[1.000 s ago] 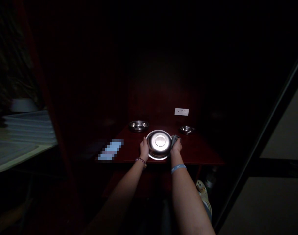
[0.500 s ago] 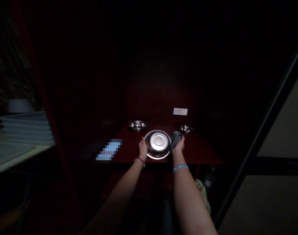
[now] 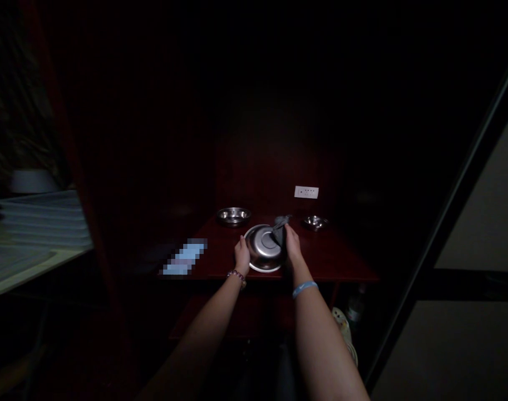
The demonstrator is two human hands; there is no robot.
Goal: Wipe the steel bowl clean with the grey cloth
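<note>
A shiny steel bowl (image 3: pixel 262 249) is held upside down and tilted over the near part of a dark red table (image 3: pixel 333 256). My left hand (image 3: pixel 241 254) grips the bowl's left rim. My right hand (image 3: pixel 292 243) is closed on a grey cloth (image 3: pixel 279 229) and presses it against the bowl's right side. A beaded bracelet is on my left wrist and a blue band on my right.
Two more steel bowls stand at the back of the table, a larger one (image 3: pixel 233 215) to the left and a small one (image 3: pixel 315 222) to the right. A white socket plate (image 3: pixel 306 192) is on the back wall. A pale counter (image 3: pixel 32 245) lies far left. The surroundings are very dark.
My right hand has carried the cloth from beside the bowl's right rim onto the bowl's surface. The left hand has kept its grip on the rim.
</note>
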